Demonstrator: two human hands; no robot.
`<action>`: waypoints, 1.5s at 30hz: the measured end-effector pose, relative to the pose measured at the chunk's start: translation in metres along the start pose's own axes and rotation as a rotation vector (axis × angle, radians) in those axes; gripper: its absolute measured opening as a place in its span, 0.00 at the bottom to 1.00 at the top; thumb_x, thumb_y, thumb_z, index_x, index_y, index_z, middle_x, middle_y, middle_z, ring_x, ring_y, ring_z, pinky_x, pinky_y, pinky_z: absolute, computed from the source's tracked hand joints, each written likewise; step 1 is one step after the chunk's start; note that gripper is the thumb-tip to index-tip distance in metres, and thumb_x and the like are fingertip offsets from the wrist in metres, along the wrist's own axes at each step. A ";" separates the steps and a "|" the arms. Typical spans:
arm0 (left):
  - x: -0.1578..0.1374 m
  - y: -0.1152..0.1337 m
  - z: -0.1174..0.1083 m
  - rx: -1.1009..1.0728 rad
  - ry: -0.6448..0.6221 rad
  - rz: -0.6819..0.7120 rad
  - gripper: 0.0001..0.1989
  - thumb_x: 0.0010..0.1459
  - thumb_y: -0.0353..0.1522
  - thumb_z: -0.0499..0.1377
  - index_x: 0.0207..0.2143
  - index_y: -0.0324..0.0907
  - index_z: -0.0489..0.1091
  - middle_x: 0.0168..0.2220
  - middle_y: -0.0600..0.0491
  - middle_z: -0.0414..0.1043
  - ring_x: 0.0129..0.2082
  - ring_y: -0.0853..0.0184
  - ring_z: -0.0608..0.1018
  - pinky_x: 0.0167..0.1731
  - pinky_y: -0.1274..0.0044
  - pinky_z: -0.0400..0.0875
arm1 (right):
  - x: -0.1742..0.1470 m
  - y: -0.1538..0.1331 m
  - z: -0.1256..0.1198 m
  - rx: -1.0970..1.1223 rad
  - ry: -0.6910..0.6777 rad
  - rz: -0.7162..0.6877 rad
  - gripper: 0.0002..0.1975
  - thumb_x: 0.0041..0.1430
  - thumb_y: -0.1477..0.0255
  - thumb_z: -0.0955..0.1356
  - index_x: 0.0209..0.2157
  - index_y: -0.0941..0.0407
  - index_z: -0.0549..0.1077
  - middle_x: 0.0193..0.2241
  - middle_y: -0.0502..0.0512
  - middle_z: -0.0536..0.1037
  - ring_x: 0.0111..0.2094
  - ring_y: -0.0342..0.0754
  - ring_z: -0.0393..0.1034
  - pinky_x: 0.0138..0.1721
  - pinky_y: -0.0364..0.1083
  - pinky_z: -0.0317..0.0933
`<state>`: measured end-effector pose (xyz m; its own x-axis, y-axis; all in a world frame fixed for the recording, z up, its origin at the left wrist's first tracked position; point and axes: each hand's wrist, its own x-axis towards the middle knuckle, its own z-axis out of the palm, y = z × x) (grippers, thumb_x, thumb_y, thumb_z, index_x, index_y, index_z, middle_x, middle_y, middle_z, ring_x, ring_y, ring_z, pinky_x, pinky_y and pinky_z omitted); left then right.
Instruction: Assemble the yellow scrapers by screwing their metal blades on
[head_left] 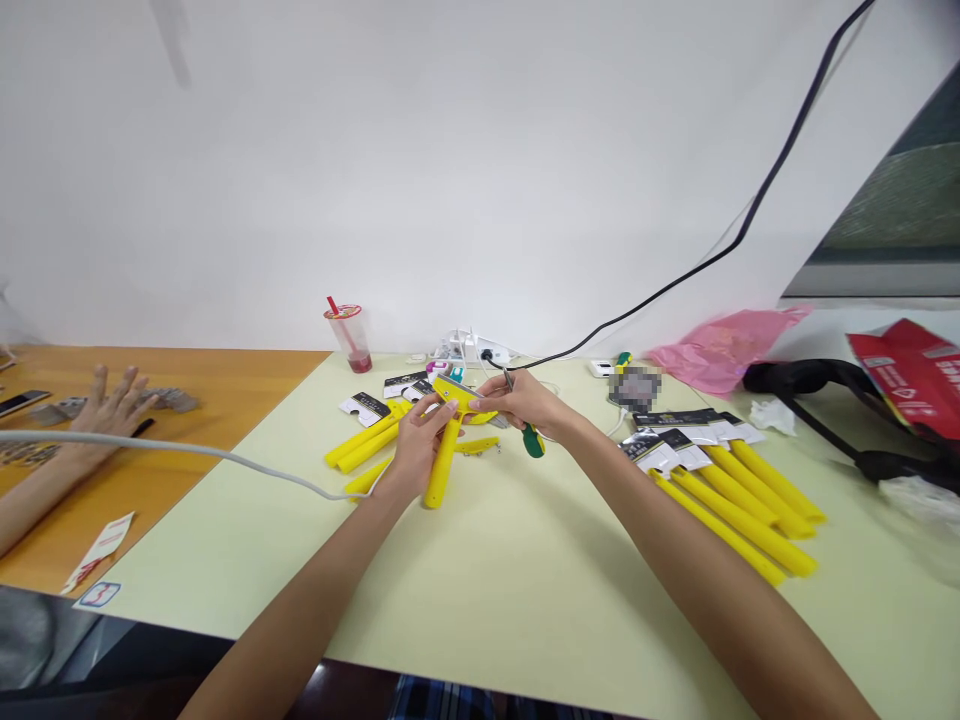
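My left hand (418, 448) is closed around a yellow scraper (442, 465) just below its wide head, with the handle pointing down toward me. At the right end of that head are the fingertips of my right hand (525, 400), pinched together. A screwdriver (533, 442) with a green and yellow handle is tucked through my right hand, its metal shaft poking out above the fingers. Whether a small part sits between my right fingertips is hidden. On the table just behind the scraper lies a flat yellow piece (478, 446).
Yellow scrapers with black-and-white card sleeves lie left (367, 445) and right (750, 500). A drink cup (351, 340) and a power strip (469, 348) stand by the wall. A grey cable (225, 455) crosses the left. Another person's hand (105, 425) is over the orange table.
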<state>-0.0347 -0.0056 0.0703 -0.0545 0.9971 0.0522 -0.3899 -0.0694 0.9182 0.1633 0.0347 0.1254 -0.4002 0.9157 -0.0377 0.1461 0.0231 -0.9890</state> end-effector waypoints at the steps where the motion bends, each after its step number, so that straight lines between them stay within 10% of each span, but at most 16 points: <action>1: 0.000 0.000 0.000 -0.007 -0.004 0.010 0.26 0.46 0.42 0.80 0.43 0.44 0.76 0.38 0.54 0.82 0.34 0.66 0.84 0.36 0.76 0.79 | -0.001 -0.001 0.000 -0.014 0.012 -0.004 0.25 0.40 0.62 0.86 0.35 0.58 0.77 0.25 0.50 0.81 0.16 0.35 0.50 0.16 0.41 0.44; 11: -0.003 -0.008 -0.002 0.030 -0.009 0.039 0.27 0.47 0.45 0.80 0.45 0.44 0.77 0.44 0.52 0.82 0.37 0.66 0.83 0.33 0.76 0.81 | -0.009 -0.006 -0.003 -0.149 -0.153 -0.016 0.23 0.50 0.55 0.82 0.35 0.60 0.82 0.29 0.53 0.83 0.17 0.35 0.50 0.17 0.42 0.45; 25: 0.004 -0.013 -0.007 0.061 0.050 0.043 0.23 0.53 0.46 0.76 0.33 0.45 0.67 0.28 0.58 0.76 0.31 0.65 0.84 0.33 0.77 0.73 | -0.003 0.002 0.010 -0.241 -0.110 0.019 0.15 0.55 0.60 0.80 0.31 0.58 0.83 0.35 0.57 0.87 0.17 0.36 0.52 0.16 0.41 0.48; 45: 0.007 -0.005 -0.009 -0.096 0.049 0.153 0.22 0.46 0.37 0.81 0.39 0.41 0.78 0.39 0.51 0.82 0.40 0.66 0.83 0.45 0.74 0.76 | -0.003 -0.001 0.002 -0.087 -0.004 -0.069 0.22 0.49 0.54 0.82 0.32 0.59 0.81 0.25 0.51 0.79 0.15 0.35 0.50 0.16 0.42 0.45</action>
<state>-0.0412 0.0015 0.0631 -0.1634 0.9724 0.1667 -0.4598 -0.2246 0.8592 0.1627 0.0316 0.1259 -0.4157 0.9091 0.0290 0.1958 0.1206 -0.9732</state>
